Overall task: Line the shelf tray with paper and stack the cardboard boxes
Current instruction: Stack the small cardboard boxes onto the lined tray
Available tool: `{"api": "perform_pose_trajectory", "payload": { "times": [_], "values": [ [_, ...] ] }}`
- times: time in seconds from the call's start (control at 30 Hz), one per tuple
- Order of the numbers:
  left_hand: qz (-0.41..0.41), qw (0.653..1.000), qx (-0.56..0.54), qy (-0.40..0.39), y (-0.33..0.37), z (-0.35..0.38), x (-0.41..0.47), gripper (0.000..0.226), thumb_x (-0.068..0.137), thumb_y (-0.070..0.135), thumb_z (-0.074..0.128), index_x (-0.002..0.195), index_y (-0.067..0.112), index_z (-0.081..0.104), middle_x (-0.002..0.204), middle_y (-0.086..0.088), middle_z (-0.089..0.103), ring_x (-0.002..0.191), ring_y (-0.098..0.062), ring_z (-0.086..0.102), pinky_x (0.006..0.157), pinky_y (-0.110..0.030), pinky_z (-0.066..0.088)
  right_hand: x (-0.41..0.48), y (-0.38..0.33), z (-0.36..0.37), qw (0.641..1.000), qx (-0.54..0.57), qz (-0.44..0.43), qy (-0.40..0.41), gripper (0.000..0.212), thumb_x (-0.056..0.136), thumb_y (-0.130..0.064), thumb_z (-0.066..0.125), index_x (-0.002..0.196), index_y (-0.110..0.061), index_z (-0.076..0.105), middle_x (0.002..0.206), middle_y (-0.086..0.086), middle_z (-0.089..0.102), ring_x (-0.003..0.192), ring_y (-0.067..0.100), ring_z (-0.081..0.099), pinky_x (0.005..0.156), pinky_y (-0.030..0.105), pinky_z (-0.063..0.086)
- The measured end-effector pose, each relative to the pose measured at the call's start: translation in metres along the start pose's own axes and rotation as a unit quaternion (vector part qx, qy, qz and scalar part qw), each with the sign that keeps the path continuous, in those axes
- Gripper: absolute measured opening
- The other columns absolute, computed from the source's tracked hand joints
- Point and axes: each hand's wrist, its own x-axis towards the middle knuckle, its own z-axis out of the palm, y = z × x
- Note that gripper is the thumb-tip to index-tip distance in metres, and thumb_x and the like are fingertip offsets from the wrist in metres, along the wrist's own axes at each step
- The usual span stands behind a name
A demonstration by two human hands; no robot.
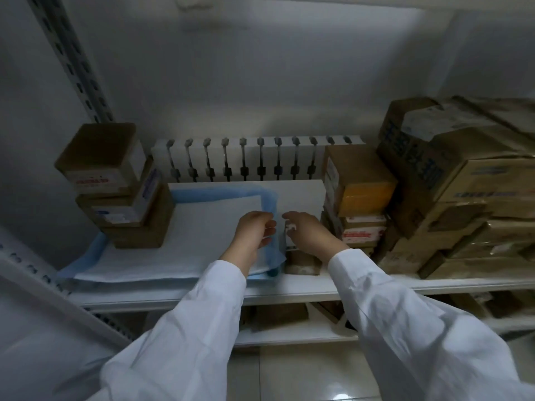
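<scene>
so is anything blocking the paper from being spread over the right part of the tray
Yes. A small cardboard box stands right beside the paper's lifted right edge, which the left hand pinches. The right hand is on that box. Farther back the white tray is bare.

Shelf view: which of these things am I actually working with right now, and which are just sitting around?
In the job:
- blue-edged paper liner, its right edge pinched by the left hand
- right hand, on the small box
- left box stack, standing on the liner
- middle box stack

Lying about:
- white slotted rack at the back
- large cartons, far right
- items on the lower shelf
</scene>
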Motion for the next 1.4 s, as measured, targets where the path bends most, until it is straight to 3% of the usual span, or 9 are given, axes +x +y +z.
{"api": "perform_pose_trajectory", "payload": {
  "times": [0.17, 0.33, 0.5, 0.67, 0.8, 0.93, 1.03, 1.23, 1.4],
  "values": [
    [-0.012, 1.000, -0.011, 0.012, -0.015, 0.011, 0.005, 0.012, 0.094, 0.015, 0.047, 0.101, 0.009, 0.054, 0.080, -0.004, 0.059, 0.075, -0.017, 0.056, 0.067, -0.026, 0.044, -0.001, 0.037, 0.029, 0.980, -0.180, -0.032, -0.078, 0.072, 0.084, -0.027, 0.065, 0.145, -0.021, 0.027, 0.152, 0.014, 0.027, 0.137, 0.035, 0.032, 0.111, 0.043, 0.034],
    [-0.034, 0.998, -0.046, 0.030, -0.021, 0.016, 0.003, 0.013, 0.095, 0.013, 0.047, 0.104, 0.007, 0.054, 0.080, -0.005, 0.059, 0.075, -0.017, 0.055, 0.067, -0.025, 0.043, 0.000, 0.057, 0.049, 0.959, -0.273, -0.045, -0.067, 0.075, 0.092, -0.017, 0.053, 0.149, -0.038, 0.010, 0.159, 0.013, -0.007, 0.144, 0.043, -0.003, 0.114, 0.050, 0.023],
    [-0.033, 0.996, -0.074, 0.038, -0.025, 0.013, -0.001, 0.014, 0.094, 0.012, 0.047, 0.105, 0.006, 0.054, 0.079, -0.006, 0.058, 0.072, -0.016, 0.055, 0.062, -0.024, 0.043, 0.001, 0.061, 0.048, 0.986, -0.156, -0.027, -0.059, 0.060, 0.091, -0.029, 0.057, 0.145, -0.034, 0.031, 0.157, 0.015, 0.005, 0.141, 0.045, 0.014, 0.112, 0.050, 0.025],
    [-0.026, 0.994, -0.089, 0.051, -0.025, 0.007, -0.003, 0.010, 0.095, 0.009, 0.046, 0.095, 0.004, 0.054, 0.076, -0.008, 0.056, 0.071, -0.017, 0.054, 0.065, -0.024, 0.045, -0.001, 0.048, 0.038, 0.998, -0.003, -0.030, 0.053, 0.057, 0.087, -0.019, 0.058, 0.140, -0.031, 0.039, 0.151, 0.013, 0.022, 0.137, 0.040, 0.024, 0.111, 0.046, 0.028],
    [-0.011, 0.997, -0.074, 0.014, -0.018, 0.006, -0.010, 0.020, 0.095, 0.026, 0.050, 0.105, 0.008, 0.051, 0.090, -0.008, 0.054, 0.091, -0.024, 0.054, 0.091, -0.036, 0.045, -0.009, 0.016, 0.021, 0.984, 0.098, -0.068, 0.133, 0.049, 0.090, -0.029, 0.057, 0.135, -0.035, 0.037, 0.152, 0.009, 0.021, 0.136, 0.034, 0.028, 0.110, 0.037, 0.028],
    [0.037, 0.996, -0.075, -0.026, -0.010, -0.002, -0.014, 0.049, 0.088, 0.038, 0.060, 0.125, 0.008, 0.046, 0.120, -0.010, 0.057, 0.111, -0.027, 0.055, 0.094, -0.038, 0.048, -0.019, -0.013, 0.013, 0.969, 0.121, -0.134, 0.171, 0.046, 0.094, -0.022, 0.050, 0.136, -0.035, 0.036, 0.154, 0.004, 0.017, 0.138, 0.029, 0.022, 0.109, 0.031, 0.026],
    [0.094, 0.988, -0.119, 0.003, -0.003, -0.013, -0.019, 0.040, 0.088, 0.021, 0.062, 0.122, 0.006, 0.049, 0.116, -0.014, 0.063, 0.099, -0.025, 0.063, 0.082, -0.032, 0.054, -0.021, -0.034, 0.013, 0.955, 0.066, -0.197, 0.212, 0.050, 0.092, -0.015, 0.052, 0.139, -0.025, 0.039, 0.149, 0.007, 0.034, 0.138, 0.025, 0.029, 0.113, 0.034, 0.030],
    [0.155, 0.964, -0.213, 0.045, 0.018, -0.054, -0.024, 0.041, 0.088, 0.007, 0.057, 0.128, 0.001, 0.050, 0.119, -0.023, 0.061, 0.096, -0.028, 0.064, 0.087, -0.034, 0.052, -0.023, -0.077, 0.009, 0.902, 0.320, -0.222, 0.187, 0.048, 0.077, -0.013, 0.062, 0.120, -0.026, 0.048, 0.125, 0.001, 0.052, 0.116, 0.011, 0.049, 0.099, 0.032, 0.044],
    [0.205, 0.947, -0.239, 0.062, 0.042, -0.084, -0.040, 0.054, 0.091, 0.011, 0.055, 0.141, 0.014, 0.034, 0.128, -0.011, 0.056, 0.102, -0.023, 0.061, 0.091, -0.035, 0.050, -0.015, -0.120, 0.003, 0.887, 0.441, -0.123, 0.053, 0.060, 0.086, -0.025, 0.059, 0.141, -0.019, 0.036, 0.137, 0.005, 0.049, 0.124, 0.022, 0.048, 0.096, 0.029, 0.042]
  ]
}}
